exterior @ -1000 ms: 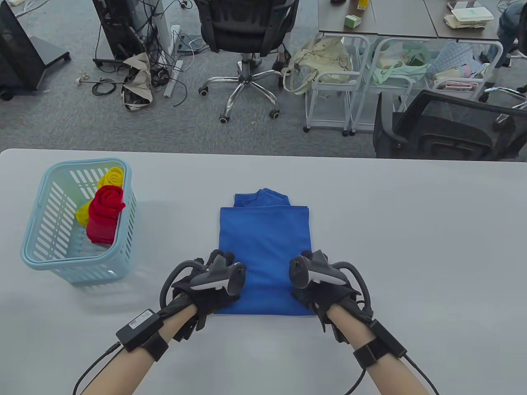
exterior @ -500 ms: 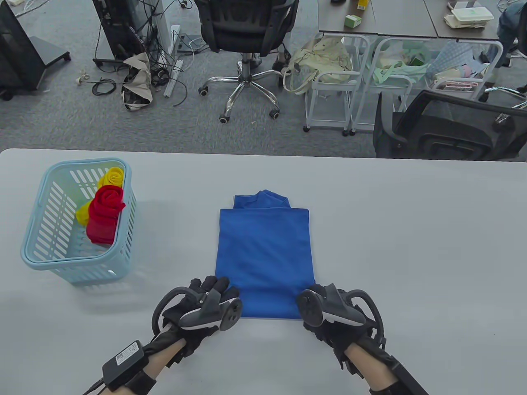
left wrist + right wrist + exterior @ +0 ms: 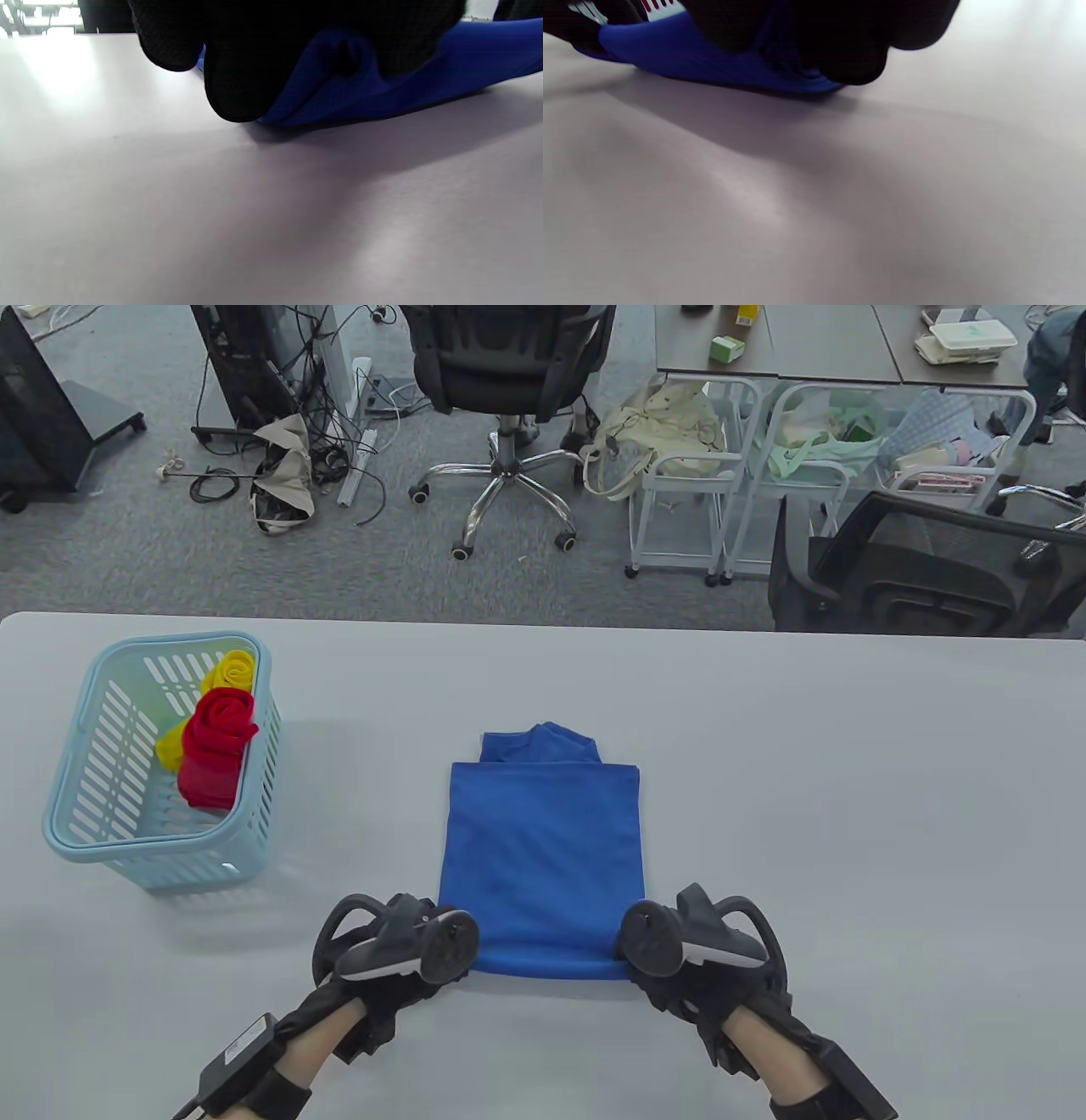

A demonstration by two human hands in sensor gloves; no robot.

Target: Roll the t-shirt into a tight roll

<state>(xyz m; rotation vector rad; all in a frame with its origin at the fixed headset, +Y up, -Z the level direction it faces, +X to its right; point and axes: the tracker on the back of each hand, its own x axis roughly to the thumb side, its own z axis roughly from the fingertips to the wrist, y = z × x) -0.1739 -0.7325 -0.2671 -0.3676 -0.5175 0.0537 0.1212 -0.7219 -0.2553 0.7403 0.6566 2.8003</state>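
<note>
Both hands, left hand (image 3: 399, 954) and right hand (image 3: 691, 954), had fingers (image 3: 237, 84) curled on the t-shirt (image 3: 543, 857) hem, which they should turn over small and evenly for tightness

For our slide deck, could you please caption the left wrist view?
Gloved left hand pinches the blue t-shirt hem, lifting it off the grey table.
</note>
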